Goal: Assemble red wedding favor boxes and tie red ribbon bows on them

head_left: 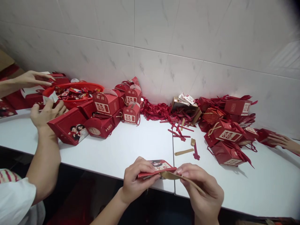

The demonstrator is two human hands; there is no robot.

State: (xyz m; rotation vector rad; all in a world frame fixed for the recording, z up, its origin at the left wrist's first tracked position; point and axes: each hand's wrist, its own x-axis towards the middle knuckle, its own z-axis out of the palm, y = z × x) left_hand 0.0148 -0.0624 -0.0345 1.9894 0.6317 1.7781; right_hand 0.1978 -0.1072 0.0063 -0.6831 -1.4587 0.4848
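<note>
The wearer's left hand [138,175] has its grip closed on a flat red printed card packet [161,164], thumb below and fingers above, just over the near edge of the white smooth table [150,147]. The right hand [201,187] pinches a thin gold-brown flat strip [193,185], whose inner end meets the packet's right end; the 2 grips are near each other, with open space below them in front of the table.

A narrow seam runs from the front edge toward the back, dividing the table. Left of it, bare white surface reaches from the left hand up to a stack of red cardboard boxes with white panels [106,106]. Beyond the hands, 1 loose gold flat strip [184,152] lies right of the seam, beside a dark red flower-ended strip [196,153]. A tangled dark red ribbon heap [154,111] sits near the marbled grey tile wall [150,47].

To the right, ribbon-tied red cardboard boxes [228,134] crowd the back, leaving a broad bare stretch toward the front edge. A co-worker's hand [284,142] touches the boxes' far right end.
</note>
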